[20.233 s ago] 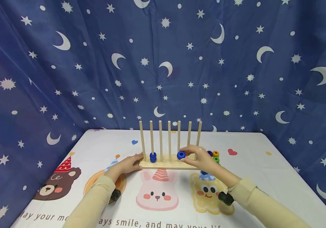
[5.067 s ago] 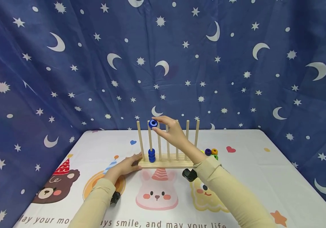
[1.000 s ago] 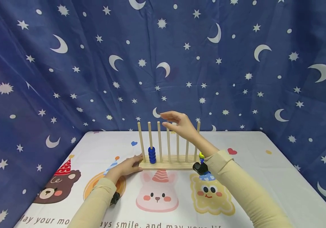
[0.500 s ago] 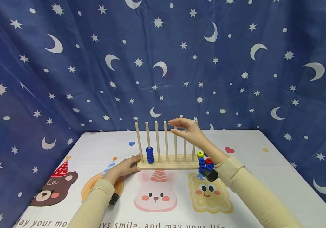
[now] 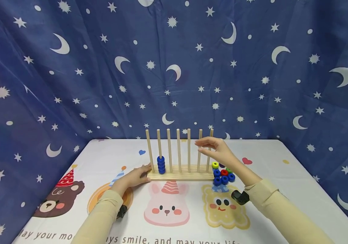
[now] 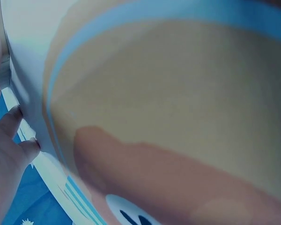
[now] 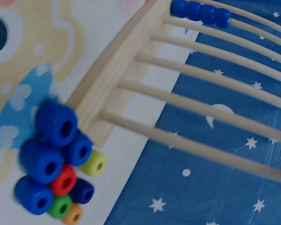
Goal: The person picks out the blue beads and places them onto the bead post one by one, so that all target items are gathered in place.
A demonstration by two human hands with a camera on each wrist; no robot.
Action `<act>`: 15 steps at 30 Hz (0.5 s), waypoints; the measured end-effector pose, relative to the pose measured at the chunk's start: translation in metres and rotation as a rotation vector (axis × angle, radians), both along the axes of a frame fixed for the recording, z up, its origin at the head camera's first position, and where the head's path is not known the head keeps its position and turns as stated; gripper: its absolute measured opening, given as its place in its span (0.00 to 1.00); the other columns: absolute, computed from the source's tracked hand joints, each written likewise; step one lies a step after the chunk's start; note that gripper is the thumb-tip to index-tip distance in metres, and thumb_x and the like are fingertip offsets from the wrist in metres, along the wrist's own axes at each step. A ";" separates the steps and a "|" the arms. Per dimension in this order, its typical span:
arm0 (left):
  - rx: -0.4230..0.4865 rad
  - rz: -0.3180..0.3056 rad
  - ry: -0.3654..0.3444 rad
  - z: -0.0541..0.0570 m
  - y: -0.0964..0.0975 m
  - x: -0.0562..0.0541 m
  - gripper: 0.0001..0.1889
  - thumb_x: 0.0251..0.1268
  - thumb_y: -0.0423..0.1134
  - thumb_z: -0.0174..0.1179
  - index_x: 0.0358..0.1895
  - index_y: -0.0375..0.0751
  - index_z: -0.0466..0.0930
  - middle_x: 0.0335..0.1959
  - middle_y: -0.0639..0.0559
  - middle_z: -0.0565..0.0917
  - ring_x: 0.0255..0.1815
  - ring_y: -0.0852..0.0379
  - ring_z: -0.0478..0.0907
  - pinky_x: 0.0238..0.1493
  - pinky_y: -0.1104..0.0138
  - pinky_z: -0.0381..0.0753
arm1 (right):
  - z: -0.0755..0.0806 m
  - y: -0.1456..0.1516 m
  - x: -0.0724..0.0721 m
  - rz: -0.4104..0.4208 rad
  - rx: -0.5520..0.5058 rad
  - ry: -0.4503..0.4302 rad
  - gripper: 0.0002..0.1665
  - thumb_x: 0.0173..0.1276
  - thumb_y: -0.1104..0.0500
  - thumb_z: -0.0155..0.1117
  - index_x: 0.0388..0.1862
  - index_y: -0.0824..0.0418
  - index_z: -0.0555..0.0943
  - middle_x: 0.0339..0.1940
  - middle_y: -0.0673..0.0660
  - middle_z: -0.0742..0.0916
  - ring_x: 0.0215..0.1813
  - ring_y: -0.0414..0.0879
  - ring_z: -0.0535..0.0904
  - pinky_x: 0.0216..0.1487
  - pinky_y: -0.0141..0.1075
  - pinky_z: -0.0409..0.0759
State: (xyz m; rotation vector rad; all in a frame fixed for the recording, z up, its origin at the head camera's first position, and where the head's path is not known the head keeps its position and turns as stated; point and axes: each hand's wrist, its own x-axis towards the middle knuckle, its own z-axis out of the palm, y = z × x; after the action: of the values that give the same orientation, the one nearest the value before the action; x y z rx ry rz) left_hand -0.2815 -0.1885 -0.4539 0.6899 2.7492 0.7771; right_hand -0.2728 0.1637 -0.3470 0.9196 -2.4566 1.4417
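A wooden rack [image 5: 180, 177] with a row of upright pegs stands on the table. My left hand [image 5: 133, 177] holds its left end, thumb at the front corner and fingers toward the back; the left wrist view catches only part of the fingers [image 6: 11, 119]. Several blue beads [image 5: 161, 165] are stacked on the second peg from the left, also visible in the right wrist view. My right hand [image 5: 219, 149], fingers curved and apart with nothing between them, hovers at the rightmost pegs, above a cluster of loose beads [image 5: 217, 181]. Only its edge enters the right wrist view.
The cluster beside the rack's right end has several blue beads [image 7: 41, 161], plus a red bead [image 7: 63, 180], a yellow bead [image 7: 93, 163], a green bead [image 7: 60, 206] and an orange bead [image 7: 73, 214]. A star-patterned curtain [image 5: 174, 67] hangs behind the cartoon-printed tablecloth [image 5: 262, 162].
The blue stack has grown from two beads. The right hand brought a blue bead to the second peg, let it go, and has moved right and down. The left hand stays put.
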 end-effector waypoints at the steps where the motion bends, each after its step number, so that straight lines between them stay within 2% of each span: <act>1: -0.001 -0.005 0.000 0.000 0.000 0.000 0.31 0.65 0.42 0.58 0.68 0.30 0.62 0.71 0.34 0.59 0.72 0.30 0.52 0.69 0.37 0.48 | -0.001 0.003 0.001 -0.002 0.009 0.000 0.17 0.65 0.62 0.62 0.52 0.66 0.79 0.51 0.64 0.84 0.53 0.56 0.81 0.56 0.42 0.80; 5: -0.001 -0.018 0.003 -0.001 -0.002 -0.001 0.31 0.66 0.42 0.57 0.68 0.30 0.62 0.72 0.35 0.59 0.72 0.30 0.51 0.69 0.36 0.48 | -0.005 0.015 0.003 -0.013 0.038 0.007 0.17 0.66 0.62 0.62 0.52 0.66 0.79 0.50 0.64 0.85 0.52 0.56 0.81 0.56 0.40 0.80; 9: 0.006 -0.027 0.009 -0.001 -0.002 -0.002 0.31 0.65 0.42 0.58 0.68 0.29 0.62 0.71 0.33 0.59 0.71 0.28 0.51 0.69 0.36 0.48 | -0.008 0.028 0.003 -0.017 0.057 0.029 0.16 0.65 0.64 0.62 0.51 0.67 0.80 0.49 0.64 0.85 0.51 0.55 0.82 0.55 0.34 0.80; 15: 0.000 -0.030 0.017 0.001 -0.004 -0.001 0.31 0.65 0.41 0.58 0.68 0.29 0.62 0.71 0.33 0.59 0.71 0.28 0.52 0.68 0.35 0.49 | -0.017 0.047 0.002 -0.057 0.104 0.015 0.15 0.65 0.63 0.63 0.50 0.67 0.80 0.49 0.64 0.85 0.49 0.53 0.82 0.55 0.35 0.80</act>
State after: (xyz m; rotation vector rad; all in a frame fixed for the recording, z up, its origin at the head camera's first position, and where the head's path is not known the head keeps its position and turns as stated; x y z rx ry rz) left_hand -0.2826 -0.1925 -0.4533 0.7395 2.7469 0.7683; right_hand -0.2705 0.2106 -0.3637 0.8677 -2.5460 1.2960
